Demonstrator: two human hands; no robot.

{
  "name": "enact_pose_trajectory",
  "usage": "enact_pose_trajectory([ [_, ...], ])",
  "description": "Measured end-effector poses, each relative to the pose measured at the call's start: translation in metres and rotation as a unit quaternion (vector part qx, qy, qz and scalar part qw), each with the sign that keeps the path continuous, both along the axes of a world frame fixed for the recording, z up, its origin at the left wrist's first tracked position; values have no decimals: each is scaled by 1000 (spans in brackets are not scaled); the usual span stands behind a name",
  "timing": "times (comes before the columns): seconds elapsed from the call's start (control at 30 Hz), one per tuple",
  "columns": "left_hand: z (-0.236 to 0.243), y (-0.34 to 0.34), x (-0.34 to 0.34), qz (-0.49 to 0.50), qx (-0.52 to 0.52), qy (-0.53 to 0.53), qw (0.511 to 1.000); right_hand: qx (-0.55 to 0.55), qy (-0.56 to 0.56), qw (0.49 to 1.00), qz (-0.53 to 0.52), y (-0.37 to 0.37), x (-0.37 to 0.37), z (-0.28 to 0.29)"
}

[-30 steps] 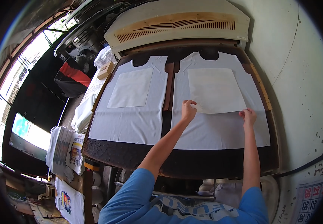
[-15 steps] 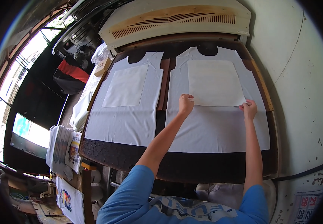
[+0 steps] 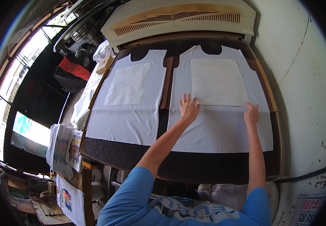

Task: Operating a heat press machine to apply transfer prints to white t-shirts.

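Two white sleeveless garment panels lie flat side by side, the left panel (image 3: pixel 127 122) and the right panel (image 3: pixel 223 130). On the upper part of each rests a white rectangular sheet, the left sheet (image 3: pixel 127 83) and the right sheet (image 3: pixel 219 82). My left hand (image 3: pixel 189 108) is spread palm down at the near left corner of the right sheet, its fingers apart. At the near right corner of that sheet, my right hand (image 3: pixel 251 113) has its fingers drawn in, fingertips against the corner. How firmly it grips the corner is hard to see.
The panels lie on a dark, worn press bed (image 3: pixel 212 162). Behind it stands a cream vented machine hood (image 3: pixel 178 20). A wall (image 3: pixel 298 75) rises at the right. To the left are a stack of printed shirts (image 3: pixel 63 148) and a small cardboard box (image 3: pixel 104 64).
My left hand has let go of the sheet's corner and opened flat beside it. The sheet's near edge now lies flatter; my right hand stays at its corner.
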State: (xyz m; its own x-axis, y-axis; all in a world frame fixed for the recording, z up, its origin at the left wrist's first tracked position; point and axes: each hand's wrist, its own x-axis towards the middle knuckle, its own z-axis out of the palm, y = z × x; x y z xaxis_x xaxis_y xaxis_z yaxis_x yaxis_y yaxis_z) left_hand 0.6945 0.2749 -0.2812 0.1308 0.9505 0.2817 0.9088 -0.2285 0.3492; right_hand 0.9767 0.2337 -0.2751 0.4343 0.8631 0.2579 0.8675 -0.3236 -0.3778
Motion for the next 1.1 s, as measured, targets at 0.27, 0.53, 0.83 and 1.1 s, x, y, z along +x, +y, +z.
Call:
enact_pose_trajectory([
  [0.27,3,1,1,0,-38,17,999,6,-19,1000,15,-3,4,2],
  [0.53,1,-2,-11,-20,-24,-5,999,-39,-25,999,22,0,0,9],
  [0.83,39,-121,-67,-191,48,-97,976,130,-9,990,49,-77,-28,22],
  [1.1,19,-305,-199,-157,9,-198,968,89,103,962,237,-267,-189,32],
])
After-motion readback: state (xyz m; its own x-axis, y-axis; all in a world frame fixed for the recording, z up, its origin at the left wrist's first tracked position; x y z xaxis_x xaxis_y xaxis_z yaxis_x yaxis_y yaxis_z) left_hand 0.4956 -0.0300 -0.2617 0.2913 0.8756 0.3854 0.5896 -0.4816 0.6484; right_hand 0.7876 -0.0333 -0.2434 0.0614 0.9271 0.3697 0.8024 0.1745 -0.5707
